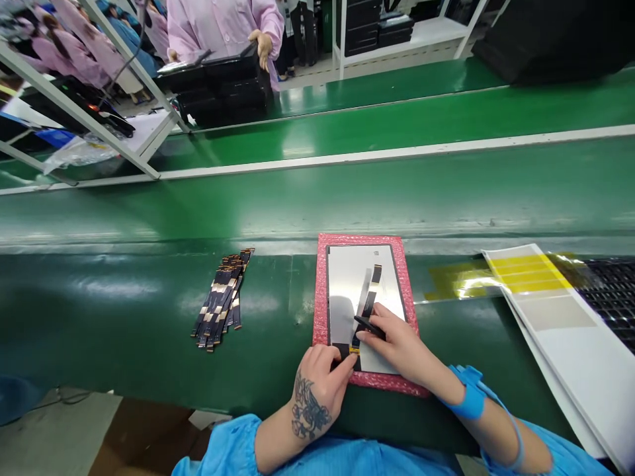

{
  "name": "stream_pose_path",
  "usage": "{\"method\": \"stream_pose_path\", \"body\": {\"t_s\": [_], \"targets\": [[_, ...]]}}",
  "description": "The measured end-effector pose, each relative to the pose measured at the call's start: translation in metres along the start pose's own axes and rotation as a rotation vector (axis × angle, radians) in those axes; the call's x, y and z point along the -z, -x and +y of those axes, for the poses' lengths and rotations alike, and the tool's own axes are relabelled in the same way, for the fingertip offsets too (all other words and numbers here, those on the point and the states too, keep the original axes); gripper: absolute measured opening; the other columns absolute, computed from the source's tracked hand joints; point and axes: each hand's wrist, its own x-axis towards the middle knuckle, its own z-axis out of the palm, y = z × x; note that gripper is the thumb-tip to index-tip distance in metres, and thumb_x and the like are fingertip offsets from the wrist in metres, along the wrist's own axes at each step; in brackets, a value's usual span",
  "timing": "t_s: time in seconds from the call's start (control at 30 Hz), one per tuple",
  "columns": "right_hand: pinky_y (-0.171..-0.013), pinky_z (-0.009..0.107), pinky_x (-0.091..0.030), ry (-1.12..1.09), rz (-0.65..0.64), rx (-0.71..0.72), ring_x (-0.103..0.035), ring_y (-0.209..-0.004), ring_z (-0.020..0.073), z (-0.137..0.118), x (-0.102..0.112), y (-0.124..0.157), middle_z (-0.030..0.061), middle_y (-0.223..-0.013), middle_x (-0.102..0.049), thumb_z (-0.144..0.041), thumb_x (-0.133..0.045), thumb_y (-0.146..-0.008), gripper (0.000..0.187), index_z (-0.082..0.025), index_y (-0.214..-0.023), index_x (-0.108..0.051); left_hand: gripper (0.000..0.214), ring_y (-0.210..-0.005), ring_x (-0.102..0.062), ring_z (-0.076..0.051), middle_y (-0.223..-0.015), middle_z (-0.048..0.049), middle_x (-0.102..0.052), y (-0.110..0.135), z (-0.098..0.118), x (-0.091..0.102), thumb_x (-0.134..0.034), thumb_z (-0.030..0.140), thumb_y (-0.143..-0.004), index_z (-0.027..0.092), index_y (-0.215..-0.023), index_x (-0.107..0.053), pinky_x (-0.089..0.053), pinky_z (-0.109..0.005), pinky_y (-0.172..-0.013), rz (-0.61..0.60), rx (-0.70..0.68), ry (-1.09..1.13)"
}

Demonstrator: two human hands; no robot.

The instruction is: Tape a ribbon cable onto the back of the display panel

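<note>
A flat silver panel (350,277) lies on a pink foam mat (320,297) at the near edge of the green table. A dark flex cable (371,291) lies across the panel. My left hand (317,390) is curled, its index fingertip pressing the cable's lower end near a small yellow tab. My right hand (397,340) pinches a small dark tool (370,326) against the cable. A blue wrist strap (471,396) sits on my right wrist.
A pile of several flex cables (221,301) lies to the left. White sheets with yellow tape strips (533,274) lie at right beside a black grid tray (612,297). A green conveyor (347,198) runs behind. A person in pink (223,26) holds stacked black trays (223,82).
</note>
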Motion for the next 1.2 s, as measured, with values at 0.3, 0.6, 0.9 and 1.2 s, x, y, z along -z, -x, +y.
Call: {"method": "stream_pose_path", "body": {"t_s": [0.3, 0.6, 0.9, 1.2], "targets": [[-0.069, 0.03, -0.045, 0.085, -0.052, 0.021, -0.053, -0.078, 0.0177, -0.0021, -0.0026, -0.003, 0.0048, -0.088, -0.05, -0.014, -0.053, -0.087, 0.015, -0.016, -0.073, -0.057, 0.024, -0.069, -0.045, -0.014, -0.075, -0.0041, -0.053, 0.0015, 0.0023, 0.0027, -0.045, 0.015, -0.091, 0.018, -0.1, -0.067, -0.036, -0.025, -0.059, 0.0, 0.012, 0.004], [-0.067, 0.029, -0.044, 0.134, -0.09, -0.005, -0.054, -0.077, 0.0174, -0.0057, 0.0005, -0.0052, 0.0048, -0.088, -0.05, -0.012, -0.056, -0.087, 0.018, -0.015, -0.069, -0.054, 0.025, -0.068, -0.045, -0.014, -0.075, -0.0041, -0.053, 0.0005, 0.0021, 0.003, -0.043, 0.016, -0.092, 0.018, -0.099, -0.067, -0.036, -0.025, -0.058, 0.005, 0.01, 0.002], [-0.065, 0.028, -0.042, 0.119, -0.091, 0.003, -0.054, -0.075, 0.0171, -0.0058, 0.0017, -0.0061, 0.0036, -0.087, -0.05, -0.012, -0.058, -0.086, 0.021, -0.016, -0.067, -0.051, 0.023, -0.07, -0.045, -0.015, -0.077, -0.0045, -0.053, 0.0013, 0.0013, 0.0031, -0.045, 0.014, -0.09, 0.017, -0.1, -0.066, -0.036, -0.025, -0.06, 0.011, 0.004, 0.015], [-0.064, 0.028, -0.042, 0.144, -0.081, 0.017, -0.054, -0.077, 0.018, -0.0049, 0.0005, -0.0054, 0.0043, -0.088, -0.051, -0.014, -0.057, -0.086, 0.019, -0.016, -0.067, -0.052, 0.024, -0.07, -0.046, -0.015, -0.078, -0.0046, -0.054, 0.0014, 0.0008, 0.0027, -0.044, 0.016, -0.091, 0.018, -0.1, -0.066, -0.038, -0.025, -0.059, 0.011, 0.008, 0.023]]}}
